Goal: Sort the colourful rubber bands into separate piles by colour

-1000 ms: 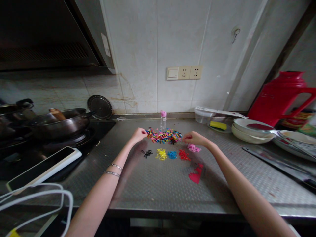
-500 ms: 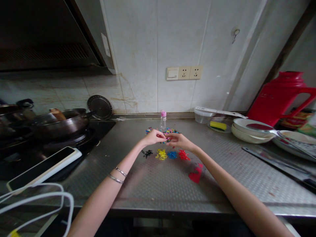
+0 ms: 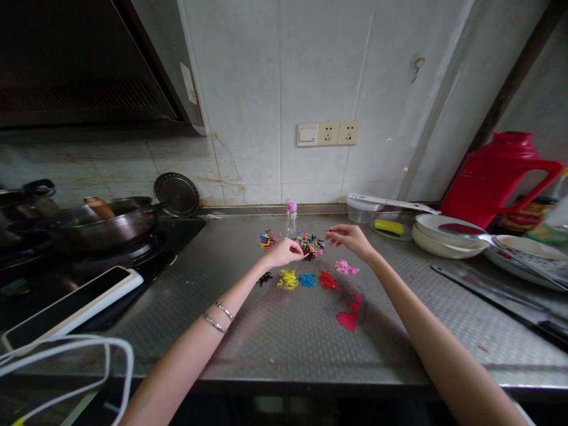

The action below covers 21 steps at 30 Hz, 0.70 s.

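Note:
A mixed heap of small coloured rubber bands (image 3: 309, 243) lies on the steel counter (image 3: 284, 331), with a smaller clump (image 3: 267, 240) to its left. In front lie sorted little piles: black (image 3: 265, 277), yellow (image 3: 288, 278), blue (image 3: 307, 280), red (image 3: 328, 278) and pink (image 3: 345, 268). My left hand (image 3: 284, 252) is closed in a pinch at the heap's near left edge, on something too small to name. My right hand (image 3: 350, 237) hovers at the heap's right side, fingers pinched together. A small clear bottle with a pink cap (image 3: 291, 216) stands behind the heap.
A pan (image 3: 104, 222) sits on the stove at left, with a phone (image 3: 71, 305) and white cable (image 3: 66, 367) nearer me. A red thermos (image 3: 503, 174), stacked plates (image 3: 448, 234), a yellow sponge (image 3: 389, 226) and a knife (image 3: 497, 293) are at right. A red scrap (image 3: 349, 316) lies on the counter.
The hands met over the heap and then drew apart again; the heap now lies split into a small left clump and a larger right part. The view shifted slightly.

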Each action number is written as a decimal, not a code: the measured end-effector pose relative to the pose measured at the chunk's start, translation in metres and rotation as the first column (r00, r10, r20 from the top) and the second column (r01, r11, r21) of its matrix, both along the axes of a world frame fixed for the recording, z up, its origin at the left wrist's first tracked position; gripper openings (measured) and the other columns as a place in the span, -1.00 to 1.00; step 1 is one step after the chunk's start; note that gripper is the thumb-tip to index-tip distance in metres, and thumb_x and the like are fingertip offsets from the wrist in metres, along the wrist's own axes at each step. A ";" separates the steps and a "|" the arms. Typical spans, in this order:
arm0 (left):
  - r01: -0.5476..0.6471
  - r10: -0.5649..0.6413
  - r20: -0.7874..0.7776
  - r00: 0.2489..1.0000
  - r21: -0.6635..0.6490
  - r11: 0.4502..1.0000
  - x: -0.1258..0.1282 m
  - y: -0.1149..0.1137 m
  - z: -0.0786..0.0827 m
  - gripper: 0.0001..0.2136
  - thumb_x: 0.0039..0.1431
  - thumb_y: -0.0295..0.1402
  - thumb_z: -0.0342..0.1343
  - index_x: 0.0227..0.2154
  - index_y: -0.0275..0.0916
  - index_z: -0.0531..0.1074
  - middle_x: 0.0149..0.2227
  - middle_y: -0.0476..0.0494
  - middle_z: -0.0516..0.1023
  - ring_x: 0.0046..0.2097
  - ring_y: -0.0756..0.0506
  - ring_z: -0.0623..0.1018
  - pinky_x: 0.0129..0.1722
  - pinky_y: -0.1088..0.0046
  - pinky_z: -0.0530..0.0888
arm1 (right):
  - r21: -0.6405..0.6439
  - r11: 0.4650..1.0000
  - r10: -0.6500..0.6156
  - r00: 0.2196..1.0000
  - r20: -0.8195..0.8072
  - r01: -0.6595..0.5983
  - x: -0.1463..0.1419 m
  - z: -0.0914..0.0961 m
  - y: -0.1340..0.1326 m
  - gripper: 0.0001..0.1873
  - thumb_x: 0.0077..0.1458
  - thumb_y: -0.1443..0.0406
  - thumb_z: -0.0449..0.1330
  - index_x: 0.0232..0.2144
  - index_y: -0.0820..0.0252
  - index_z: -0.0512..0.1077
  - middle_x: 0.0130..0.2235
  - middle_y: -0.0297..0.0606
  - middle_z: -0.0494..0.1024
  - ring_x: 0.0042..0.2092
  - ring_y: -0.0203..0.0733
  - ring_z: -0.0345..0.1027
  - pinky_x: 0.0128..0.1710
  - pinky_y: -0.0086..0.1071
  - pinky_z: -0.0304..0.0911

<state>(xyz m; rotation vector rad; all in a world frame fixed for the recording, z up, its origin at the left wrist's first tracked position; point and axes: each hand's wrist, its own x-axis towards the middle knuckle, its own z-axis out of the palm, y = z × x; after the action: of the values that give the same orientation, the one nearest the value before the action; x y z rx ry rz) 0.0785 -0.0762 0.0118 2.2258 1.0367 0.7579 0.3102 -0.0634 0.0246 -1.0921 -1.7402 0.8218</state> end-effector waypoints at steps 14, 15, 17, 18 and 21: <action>0.012 0.003 -0.175 0.984 0.080 0.997 0.108 0.009 -0.022 -0.81 -0.10 -0.37 0.09 -0.42 -0.31 0.54 -0.44 -0.20 0.55 -0.44 -0.04 0.45 -0.42 0.50 0.31 | 0.030 0.996 -0.077 0.994 -0.074 0.079 0.015 -0.001 0.005 -0.49 -0.20 -0.01 0.19 -0.36 0.35 0.41 -0.49 -0.17 0.50 -0.52 -0.32 0.31 -0.57 -0.49 0.20; 0.011 0.004 -0.177 0.984 0.084 0.996 0.109 0.008 -0.022 -0.80 -0.11 -0.35 0.10 -0.41 -0.30 0.54 -0.44 -0.19 0.55 -0.44 -0.04 0.45 -0.43 0.50 0.31 | 0.028 0.996 -0.080 0.994 -0.070 0.082 0.015 -0.001 0.005 -0.49 -0.20 -0.01 0.19 -0.36 0.35 0.41 -0.50 -0.17 0.50 -0.52 -0.32 0.31 -0.57 -0.49 0.20; 0.013 0.000 -0.156 0.988 0.086 0.996 0.103 0.010 -0.020 -0.77 -0.12 -0.33 0.11 -0.39 -0.32 0.53 -0.44 -0.20 0.55 -0.44 -0.04 0.45 -0.42 0.50 0.31 | 0.024 0.996 -0.082 0.995 -0.050 0.083 0.015 -0.001 0.005 -0.49 -0.20 -0.01 0.19 -0.38 0.35 0.41 -0.52 -0.19 0.49 -0.53 -0.33 0.30 -0.59 -0.50 0.18; 0.016 -0.004 -0.137 0.991 0.086 0.996 0.097 0.012 -0.018 -0.77 -0.11 -0.34 0.11 -0.38 -0.34 0.53 -0.43 -0.20 0.55 -0.43 -0.04 0.45 -0.41 0.50 0.32 | 0.024 0.996 -0.080 0.996 -0.032 0.081 0.015 -0.001 0.005 -0.50 -0.20 -0.01 0.19 -0.39 0.35 0.41 -0.54 -0.21 0.48 -0.55 -0.33 0.29 -0.60 -0.50 0.17; 0.001 0.004 -0.078 0.997 0.069 0.998 0.068 0.023 -0.011 -0.79 -0.07 -0.39 0.05 -0.39 -0.37 0.52 -0.43 -0.18 0.55 -0.41 -0.04 0.46 -0.39 0.50 0.33 | 0.039 0.998 -0.060 0.997 0.041 0.059 0.011 -0.002 0.004 -0.54 -0.17 0.01 0.17 -0.42 0.34 0.43 -0.61 -0.27 0.43 -0.58 -0.36 0.24 -0.62 -0.51 0.13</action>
<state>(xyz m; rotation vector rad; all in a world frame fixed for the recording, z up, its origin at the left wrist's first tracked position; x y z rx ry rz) 0.1462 -0.0537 0.0011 2.3298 1.0639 0.7224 0.3210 -0.0591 0.0226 -1.1382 -1.7428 0.7312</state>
